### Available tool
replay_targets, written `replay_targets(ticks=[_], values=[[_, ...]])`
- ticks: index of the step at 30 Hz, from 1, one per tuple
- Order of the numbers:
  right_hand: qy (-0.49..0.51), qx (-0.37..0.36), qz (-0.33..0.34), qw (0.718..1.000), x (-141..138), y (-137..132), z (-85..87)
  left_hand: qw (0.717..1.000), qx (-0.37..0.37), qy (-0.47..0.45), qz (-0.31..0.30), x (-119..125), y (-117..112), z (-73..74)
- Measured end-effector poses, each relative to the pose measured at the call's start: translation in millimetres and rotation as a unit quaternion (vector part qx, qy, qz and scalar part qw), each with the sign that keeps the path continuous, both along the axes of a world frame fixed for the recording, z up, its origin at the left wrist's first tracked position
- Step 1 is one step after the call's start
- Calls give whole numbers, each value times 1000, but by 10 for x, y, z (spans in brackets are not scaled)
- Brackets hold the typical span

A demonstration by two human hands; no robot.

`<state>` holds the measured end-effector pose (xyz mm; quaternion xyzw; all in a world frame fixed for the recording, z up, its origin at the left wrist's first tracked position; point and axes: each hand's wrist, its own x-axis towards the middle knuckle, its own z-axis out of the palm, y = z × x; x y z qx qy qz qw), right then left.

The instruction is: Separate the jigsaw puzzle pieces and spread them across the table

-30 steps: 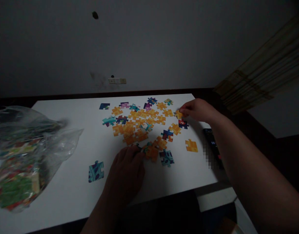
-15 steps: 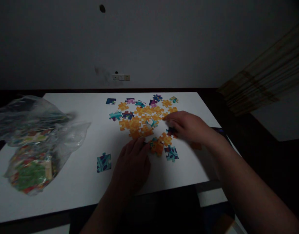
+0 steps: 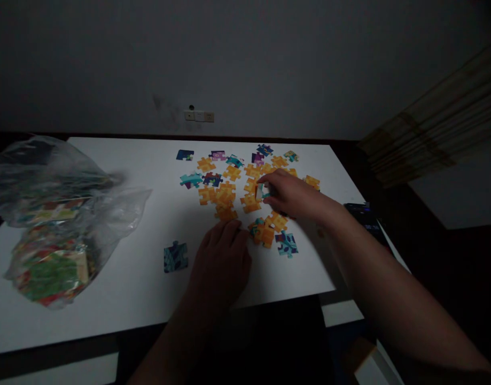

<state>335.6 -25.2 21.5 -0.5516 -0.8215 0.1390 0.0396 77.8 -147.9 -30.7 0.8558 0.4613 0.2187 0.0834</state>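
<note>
My right hand [image 3: 287,192] pinches a teal and white puzzle piece [image 3: 263,191], tilted up over the orange heap. Loose orange puzzle pieces [image 3: 225,192] lie around and below it, mostly plain side up. My left hand [image 3: 221,256] rests on the table just in front of the heap, its fingers curled together; whatever lies under them is hidden. A teal patterned piece [image 3: 175,257] lies to its left. Another teal patterned piece [image 3: 286,244] lies to its right, beside joined or overlapping orange pieces [image 3: 263,233].
On the left of the white table [image 3: 141,289] sits a clear plastic bag [image 3: 56,256] with colourful contents. Dark blue [image 3: 185,155], pink [image 3: 218,155] and purple pieces [image 3: 257,158] lie toward the back. A dark phone-like device [image 3: 365,219] is at the right edge.
My right hand has moved slightly left and now holds up the teal and white piece that lay on the heap. Some orange pieces have shifted apart. My left hand stays nearly in place.
</note>
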Motion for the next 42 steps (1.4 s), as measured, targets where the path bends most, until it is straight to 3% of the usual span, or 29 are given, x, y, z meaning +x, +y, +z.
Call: replay_targets(ticks=[8,12,19,24,28,34,42], values=[[118,55,-120,984,530,-232,107,1000,-6,14,4,3,-1,-11],[115,36,-155,981,624,-487,113,1000,-8,18,-16,5,-2,12],[109,-73,-84,988,406,-647,59,996,-19,16,-88,7,2,21],[26,-88,-60,994,228,-560,43,995,-31,-25,-97,1,-13,50],[31,-105,-38,993,154,-595,97,989,-72,12,-127,11,-20,91],[111,-68,-18,991,-38,-590,104,989,-57,4,-139,44,1,85],[-3,12,-18,1000,-241,-417,-95,988,-37,-22,-151,31,-7,73]])
